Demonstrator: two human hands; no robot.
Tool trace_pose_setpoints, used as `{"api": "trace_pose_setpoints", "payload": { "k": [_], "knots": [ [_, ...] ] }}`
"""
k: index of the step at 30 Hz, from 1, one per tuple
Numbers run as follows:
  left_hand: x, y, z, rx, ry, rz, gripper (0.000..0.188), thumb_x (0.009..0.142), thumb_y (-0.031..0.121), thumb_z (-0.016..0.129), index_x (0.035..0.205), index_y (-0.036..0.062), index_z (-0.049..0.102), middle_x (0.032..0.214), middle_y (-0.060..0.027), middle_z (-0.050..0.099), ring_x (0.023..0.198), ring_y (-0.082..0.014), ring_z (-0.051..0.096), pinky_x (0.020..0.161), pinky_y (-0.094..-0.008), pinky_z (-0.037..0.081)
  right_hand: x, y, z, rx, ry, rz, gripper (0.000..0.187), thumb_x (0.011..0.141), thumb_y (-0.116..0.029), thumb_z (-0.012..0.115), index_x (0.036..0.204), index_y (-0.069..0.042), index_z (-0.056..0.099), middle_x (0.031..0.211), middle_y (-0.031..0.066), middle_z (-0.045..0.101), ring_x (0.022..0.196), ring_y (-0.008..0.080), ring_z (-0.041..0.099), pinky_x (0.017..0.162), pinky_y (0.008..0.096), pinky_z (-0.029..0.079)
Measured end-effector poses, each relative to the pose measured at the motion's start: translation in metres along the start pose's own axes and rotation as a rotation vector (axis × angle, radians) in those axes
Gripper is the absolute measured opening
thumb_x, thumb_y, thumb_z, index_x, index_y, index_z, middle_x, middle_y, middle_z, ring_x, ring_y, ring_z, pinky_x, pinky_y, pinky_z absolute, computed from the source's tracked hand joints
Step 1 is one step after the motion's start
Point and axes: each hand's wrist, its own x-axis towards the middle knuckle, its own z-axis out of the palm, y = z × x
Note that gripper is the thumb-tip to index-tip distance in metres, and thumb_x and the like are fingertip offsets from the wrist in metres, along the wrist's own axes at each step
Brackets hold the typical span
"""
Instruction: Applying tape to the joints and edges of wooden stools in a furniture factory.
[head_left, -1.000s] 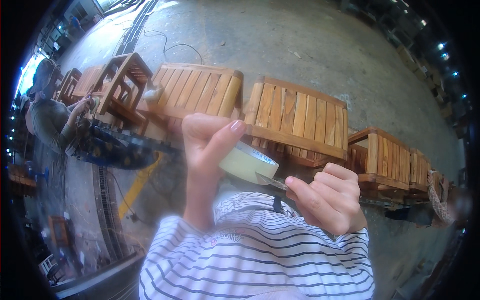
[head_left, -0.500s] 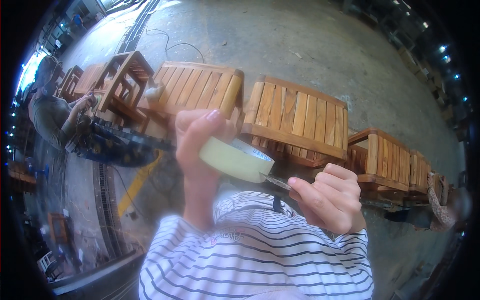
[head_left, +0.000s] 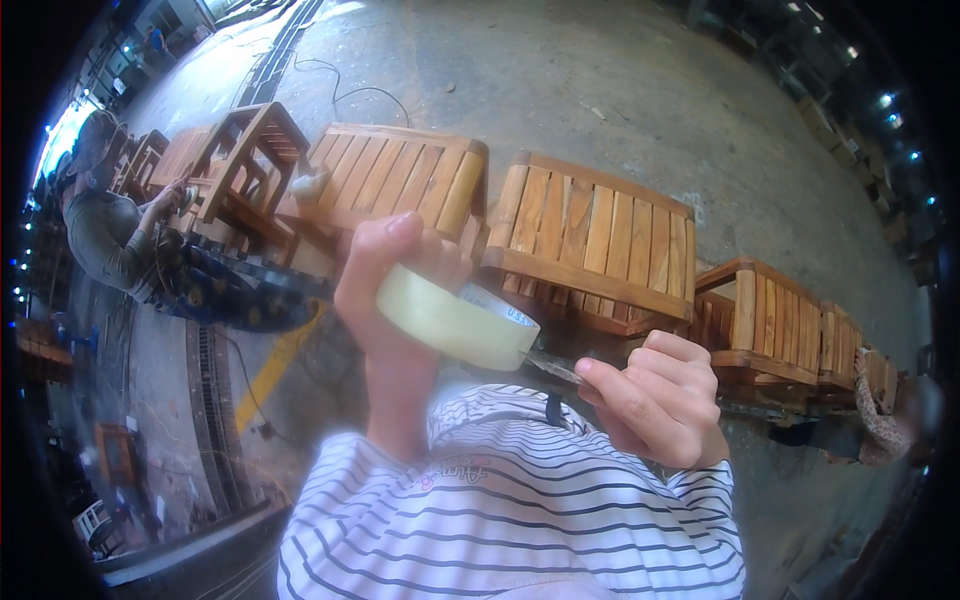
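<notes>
My left hand (head_left: 385,285) is closed round a roll of pale yellowish-green tape (head_left: 455,325), tilted so that the inside of its core shows. Opposite it, my right hand (head_left: 660,395) pinches a thin, greyish, pointed strip (head_left: 553,367) between thumb and fingers. The strip's tip meets the outer face of the roll at its right side. Whether it is a blade or a loosened tape end I cannot tell. Both hands are held in front of my striped shirt, above the floor.
Slatted wooden tables, one (head_left: 600,225) straight ahead and another (head_left: 390,175) to its left, stand beyond my hands. More wooden furniture (head_left: 775,325) continues rightward. A person (head_left: 110,225) works at the left; a patterned sleeve (head_left: 880,415) shows far right. A cable (head_left: 370,90) lies on the floor.
The tape roll and my left hand have shifted slightly left. A little more of the greyish strip shows between the roll and my right hand, which has hardly moved.
</notes>
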Motion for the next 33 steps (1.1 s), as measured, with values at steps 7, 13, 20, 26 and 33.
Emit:
{"api": "trace_pose_setpoints", "payload": {
  "k": [7, 13, 20, 26, 33],
  "knots": [
    [-0.001, -0.008, 0.000, -0.084, -0.009, -0.090, 0.032, 0.086, 0.021, 0.051, 0.059, 0.0159, 0.034, 0.051, 0.0031, 0.025, 0.043, -0.0089, 0.025, 0.045, -0.0273, 0.022, 0.000, -0.001, -0.003, -0.013, 0.015, -0.011, 0.027, 0.064, 0.000, 0.071, 0.089, 0.009, 0.068, 0.053, -0.0012, 0.043, 0.043, 0.0089, 0.040, 0.041, 0.0243, 0.026],
    [-0.002, -0.010, 0.001, -0.137, 0.022, -0.120, 0.030, 0.086, 0.022, 0.051, 0.061, 0.0161, 0.036, 0.051, 0.0036, 0.026, 0.044, -0.0083, 0.027, 0.046, -0.0256, 0.024, -0.001, -0.001, -0.003, -0.011, 0.025, -0.012, 0.026, 0.065, 0.000, 0.071, 0.089, 0.010, 0.068, 0.053, -0.0013, 0.042, 0.043, 0.0095, 0.040, 0.041, 0.0249, 0.026],
    [-0.003, -0.013, 0.002, -0.198, 0.010, -0.131, 0.030, 0.088, 0.022, 0.050, 0.061, 0.0167, 0.037, 0.052, 0.0045, 0.026, 0.044, -0.0077, 0.026, 0.046, -0.0252, 0.024, -0.003, -0.003, -0.003, 0.006, 0.041, 0.004, 0.024, 0.068, 0.000, 0.071, 0.090, 0.010, 0.068, 0.053, -0.0015, 0.042, 0.042, 0.0096, 0.039, 0.041, 0.0252, 0.026],
    [0.004, -0.009, -0.007, -0.387, -0.253, -0.075, 0.031, 0.094, 0.026, 0.043, 0.065, 0.0172, 0.037, 0.052, 0.0054, 0.025, 0.045, -0.0078, 0.025, 0.044, -0.0256, 0.025, -0.027, 0.000, -0.003, 0.038, 0.177, 0.093, 0.015, 0.083, -0.003, 0.064, 0.095, 0.005, 0.063, 0.053, -0.0013, 0.045, 0.045, 0.0096, 0.041, 0.043, 0.0253, 0.029],
    [-0.002, -0.059, 0.020, -0.757, -0.104, -0.244, 0.036, 0.097, 0.025, 0.040, 0.062, 0.0179, 0.035, 0.051, 0.0044, 0.025, 0.046, -0.0111, 0.027, 0.047, -0.0275, 0.027, 0.000, 0.008, 0.032, 0.429, 0.684, 0.486, 0.024, 0.102, -0.023, 0.048, 0.108, -0.001, 0.056, 0.052, -0.0040, 0.039, 0.047, 0.0059, 0.042, 0.045, 0.0236, 0.035]
  ]
}}
